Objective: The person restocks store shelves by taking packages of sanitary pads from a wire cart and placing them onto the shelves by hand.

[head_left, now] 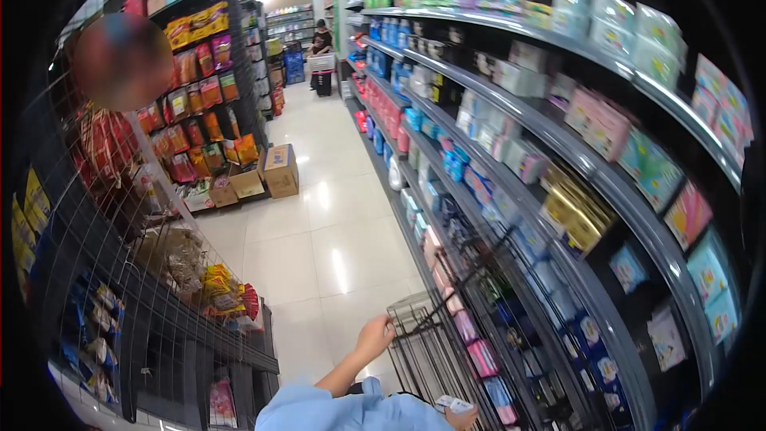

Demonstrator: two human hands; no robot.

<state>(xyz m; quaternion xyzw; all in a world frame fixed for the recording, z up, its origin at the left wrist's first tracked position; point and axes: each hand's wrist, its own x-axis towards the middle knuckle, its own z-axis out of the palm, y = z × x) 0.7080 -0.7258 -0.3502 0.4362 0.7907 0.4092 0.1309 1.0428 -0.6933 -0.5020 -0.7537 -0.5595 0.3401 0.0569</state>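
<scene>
A black wire rack (423,343) stands low in front of me, tilted in the view and close to the right-hand shelves. My left hand (375,339) is closed at its near left corner, fingers curled around the wire edge. At the bottom of the view my right hand (463,417) is partly cut off; it appears closed on the rack's lower end. Beside that hand shows a small white label (453,404), whose print is too small to read. Light blue sleeves (351,413) cover my upper arms.
Long shelves (511,104) of packaged goods line the right side. On the left are a wire mesh panel (152,303) and hanging snack bags (199,88). Cardboard boxes (281,172) sit on the tiled floor (335,239). Farther down the aisle a person (321,38) stands by a basket cart (321,72).
</scene>
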